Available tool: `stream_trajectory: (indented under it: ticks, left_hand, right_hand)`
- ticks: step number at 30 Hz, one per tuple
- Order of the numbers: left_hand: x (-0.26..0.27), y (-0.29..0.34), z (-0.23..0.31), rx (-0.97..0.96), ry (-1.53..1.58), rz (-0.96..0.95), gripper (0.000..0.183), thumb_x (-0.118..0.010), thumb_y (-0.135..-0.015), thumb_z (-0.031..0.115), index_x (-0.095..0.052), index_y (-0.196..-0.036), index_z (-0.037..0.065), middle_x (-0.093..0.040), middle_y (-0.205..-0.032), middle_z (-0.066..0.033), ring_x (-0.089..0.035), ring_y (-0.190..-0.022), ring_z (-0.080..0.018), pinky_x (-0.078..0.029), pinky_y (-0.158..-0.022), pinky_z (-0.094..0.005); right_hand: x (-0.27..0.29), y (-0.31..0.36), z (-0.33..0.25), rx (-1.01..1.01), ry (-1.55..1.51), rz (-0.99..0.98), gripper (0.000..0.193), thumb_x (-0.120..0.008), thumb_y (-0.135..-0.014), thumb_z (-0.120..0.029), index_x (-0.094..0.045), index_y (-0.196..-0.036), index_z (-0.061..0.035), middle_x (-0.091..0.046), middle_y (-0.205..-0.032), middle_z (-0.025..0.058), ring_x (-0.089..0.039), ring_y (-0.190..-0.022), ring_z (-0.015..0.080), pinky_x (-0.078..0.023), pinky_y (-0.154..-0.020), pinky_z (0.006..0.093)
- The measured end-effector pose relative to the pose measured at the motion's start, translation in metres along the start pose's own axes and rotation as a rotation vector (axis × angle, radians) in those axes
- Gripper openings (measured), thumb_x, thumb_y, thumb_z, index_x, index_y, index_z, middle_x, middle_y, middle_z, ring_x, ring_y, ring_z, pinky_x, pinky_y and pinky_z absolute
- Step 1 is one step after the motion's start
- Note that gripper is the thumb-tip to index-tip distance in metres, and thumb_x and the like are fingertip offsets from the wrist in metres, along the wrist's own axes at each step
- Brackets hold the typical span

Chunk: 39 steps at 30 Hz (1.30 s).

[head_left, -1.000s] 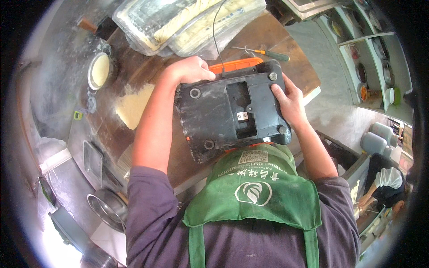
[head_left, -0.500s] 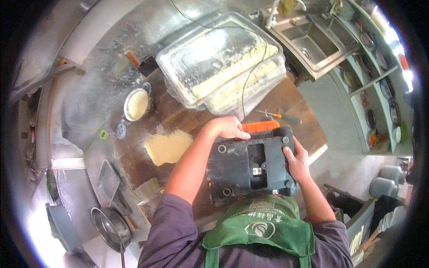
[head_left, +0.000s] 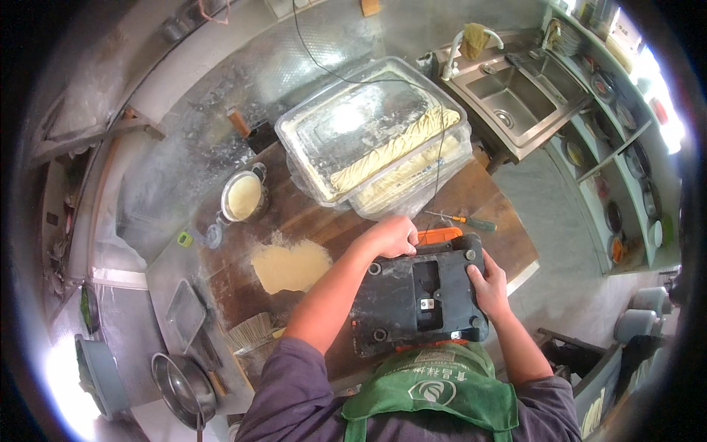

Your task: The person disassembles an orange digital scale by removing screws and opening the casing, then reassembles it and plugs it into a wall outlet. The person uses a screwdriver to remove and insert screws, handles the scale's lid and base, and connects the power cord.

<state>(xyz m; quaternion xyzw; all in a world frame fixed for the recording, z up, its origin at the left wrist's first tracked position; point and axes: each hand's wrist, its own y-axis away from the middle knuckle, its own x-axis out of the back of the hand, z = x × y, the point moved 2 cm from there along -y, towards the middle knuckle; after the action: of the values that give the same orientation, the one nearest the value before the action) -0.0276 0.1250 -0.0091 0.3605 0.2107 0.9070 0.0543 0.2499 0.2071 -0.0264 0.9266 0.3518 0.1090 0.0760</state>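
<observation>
A black boxy device with orange edges, which looks like an electronic scale (head_left: 390,298), is held underside up in front of my apron. Round feet sit at its corners, and a recessed open compartment runs down its middle. My left hand (head_left: 394,237) is closed at the far edge, beside the orange part (head_left: 440,236); its fingertips are partly hidden. Around the right edge wraps my right hand (head_left: 489,286), thumb on the underside. A thin dark cord (head_left: 440,158) comes down from above toward the far side of the device. Beyond it lies a screwdriver (head_left: 479,222) with an orange and green handle.
Stacked clear plastic boxes (head_left: 302,184) with noodle-like dough strands stand at the wooden table's (head_left: 508,221) back. Spread yellowish flour (head_left: 291,267), a pot of flour (head_left: 244,197) and a brush (head_left: 252,331) are on the left. A double sink (head_left: 512,99) stands back right.
The view has tilted, so the surroundings appear lower in the picture. My left hand's fingers look more curled at the far edge. My right hand keeps its hold on the device.
</observation>
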Motion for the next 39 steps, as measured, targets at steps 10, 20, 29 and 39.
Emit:
stream_trajectory:
  ticks: [10,20,29,39]
  left_hand:
    - [-0.001,0.002,-0.001,-0.077,0.072,-0.038,0.024,-0.077,-0.081,0.012,-0.08,-0.104,0.005,-0.078,-0.103,-0.0141,-0.076,-0.093,-0.0261,-0.056,-0.088,-0.0347]
    - [0.0,-0.016,-0.025,0.135,0.099,-0.224,0.052,-0.08,-0.087,0.033,-0.069,-0.129,0.003,-0.075,-0.115,-0.0132,-0.071,-0.094,-0.0224,-0.054,-0.087,-0.037]
    - [-0.001,-0.019,-0.026,0.107,0.129,-0.375,0.054,-0.076,-0.091,0.038,-0.068,-0.129,0.001,-0.075,-0.114,-0.0125,-0.07,-0.096,-0.0212,-0.054,-0.088,-0.0368]
    - [-0.003,-0.027,-0.034,0.099,0.127,-0.446,0.058,-0.075,-0.092,0.042,-0.065,-0.132,0.002,-0.072,-0.122,-0.0152,-0.067,-0.109,-0.0244,-0.051,-0.095,-0.0381]
  right_hand:
    - [0.002,-0.001,0.001,0.045,0.116,0.013,0.055,-0.066,-0.095,-0.012,-0.052,-0.145,0.0057,-0.071,-0.119,0.012,-0.065,-0.108,0.0157,-0.05,-0.097,0.0314]
    - [-0.002,0.0,-0.007,-0.017,0.046,0.016,0.054,-0.065,-0.096,-0.011,-0.051,-0.146,0.0044,-0.07,-0.116,0.0081,-0.064,-0.104,0.0121,-0.051,-0.092,0.0278]
    - [-0.001,0.0,-0.006,-0.043,0.03,0.015,0.054,-0.064,-0.096,-0.01,-0.051,-0.145,0.0063,-0.07,-0.12,0.0099,-0.064,-0.108,0.0136,-0.049,-0.097,0.0293]
    - [0.001,0.001,-0.006,-0.027,0.027,0.002,0.053,-0.066,-0.095,-0.007,-0.051,-0.145,0.0076,-0.07,-0.122,0.0124,-0.064,-0.112,0.0165,-0.048,-0.101,0.0314]
